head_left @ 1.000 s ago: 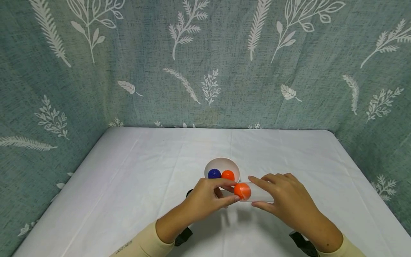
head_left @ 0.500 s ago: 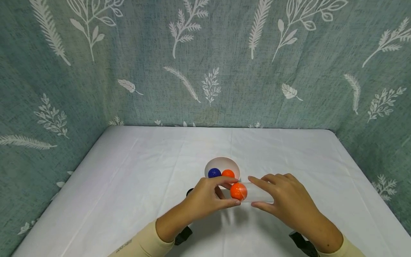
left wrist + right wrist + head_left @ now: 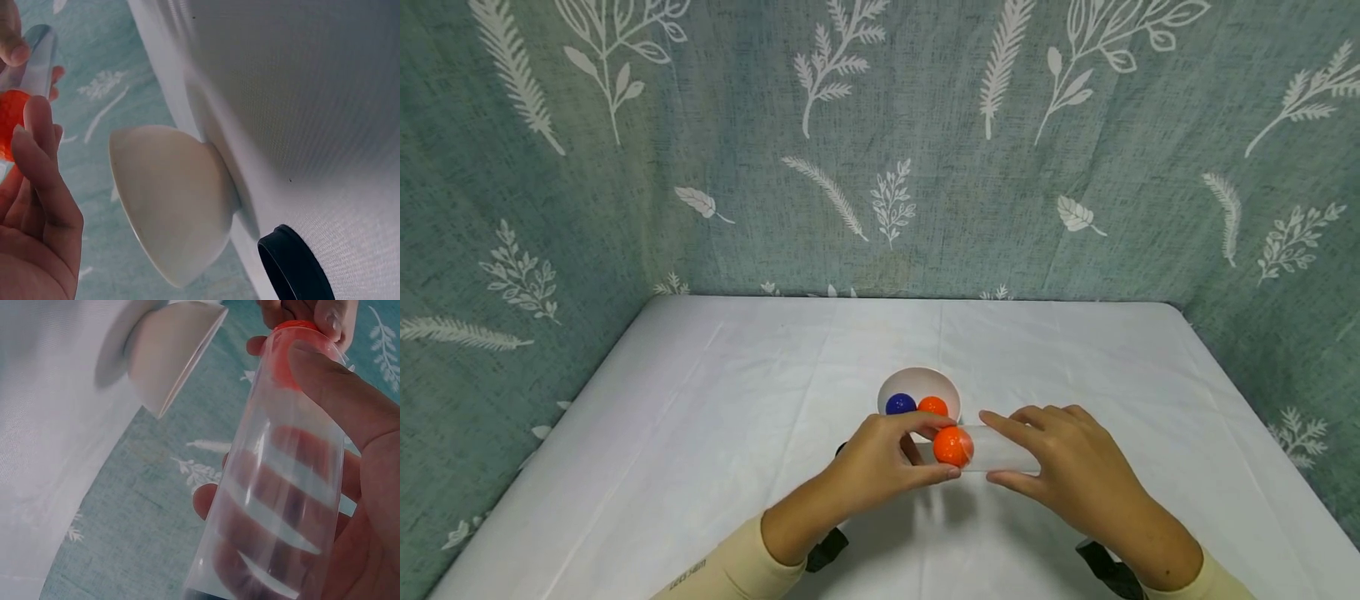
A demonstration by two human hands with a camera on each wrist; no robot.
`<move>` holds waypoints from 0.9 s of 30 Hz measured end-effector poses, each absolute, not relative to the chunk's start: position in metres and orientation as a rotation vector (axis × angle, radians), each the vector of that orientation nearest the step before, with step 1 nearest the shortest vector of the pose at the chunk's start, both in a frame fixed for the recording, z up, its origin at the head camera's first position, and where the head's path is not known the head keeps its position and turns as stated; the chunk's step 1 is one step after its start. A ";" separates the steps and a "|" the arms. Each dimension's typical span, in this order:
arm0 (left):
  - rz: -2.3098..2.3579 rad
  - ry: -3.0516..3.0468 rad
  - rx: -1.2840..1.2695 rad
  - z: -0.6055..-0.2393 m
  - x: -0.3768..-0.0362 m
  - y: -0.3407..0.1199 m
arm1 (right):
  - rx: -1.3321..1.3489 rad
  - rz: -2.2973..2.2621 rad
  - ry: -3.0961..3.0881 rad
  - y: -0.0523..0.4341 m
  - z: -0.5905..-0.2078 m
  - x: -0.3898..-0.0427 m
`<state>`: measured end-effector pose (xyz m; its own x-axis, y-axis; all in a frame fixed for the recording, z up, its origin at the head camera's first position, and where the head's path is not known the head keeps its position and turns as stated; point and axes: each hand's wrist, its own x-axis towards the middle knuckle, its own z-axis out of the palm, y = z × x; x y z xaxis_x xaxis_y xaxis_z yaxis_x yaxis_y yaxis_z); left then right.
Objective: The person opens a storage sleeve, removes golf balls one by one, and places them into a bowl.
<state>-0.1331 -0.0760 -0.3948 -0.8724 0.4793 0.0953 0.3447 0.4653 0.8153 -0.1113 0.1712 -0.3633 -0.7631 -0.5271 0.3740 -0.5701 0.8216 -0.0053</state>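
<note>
Overhead, both hands (image 3: 880,458) (image 3: 1060,467) grip orange ball (image 3: 953,447) and clear cup (image 3: 275,487); only wrist views show cup's transparency.

Orange ball (image 3: 953,446): glossy, round, sits at the mouth of the clear plastic cup (image 3: 1000,448), pinched between thumb and fingers of the left hand (image 3: 880,462).

Cup: transparent, tapered, held on its side above the white table, mouth facing left; right hand (image 3: 1060,458) wraps fingers and thumb round its body.

In the right wrist view the ball (image 3: 289,353) fills the cup's rim; whether it is inside or just against it, cannot tell.
</note>
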 end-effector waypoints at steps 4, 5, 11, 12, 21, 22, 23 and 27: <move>1.358 2.583 0.727 -0.394 -0.132 -0.077 | 0.829 0.175 -2.654 0.170 -0.364 -0.111; 1.354 2.592 0.728 -0.394 -0.132 -0.078 | 0.830 0.176 -2.655 0.170 -0.364 -0.111; 1.353 2.640 0.748 -0.393 -0.133 -0.081 | 0.832 0.200 -2.626 0.170 -0.366 -0.113; 1.357 2.647 0.746 -0.394 -0.134 -0.082 | 0.833 0.204 -2.620 0.170 -0.367 -0.113; 1.358 2.759 0.746 -0.396 -0.143 -0.089 | 0.815 0.223 -2.616 0.174 -0.368 -0.115; 1.355 2.767 0.743 -0.396 -0.144 -0.090 | 0.810 0.224 -2.619 0.174 -0.368 -0.115; 1.354 2.772 0.736 -0.397 -0.145 -0.091 | 0.805 0.220 -2.624 0.174 -0.368 -0.115; 1.341 2.803 0.705 -0.401 -0.150 -0.094 | 0.797 0.209 -2.637 0.175 -0.367 -0.117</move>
<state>-0.1504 -0.0937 -0.4009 -0.9012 0.3703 0.2252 0.4077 0.5480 0.7304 -0.1168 0.1749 -0.3672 -0.7686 -0.5033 0.3948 -0.5593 0.8283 -0.0330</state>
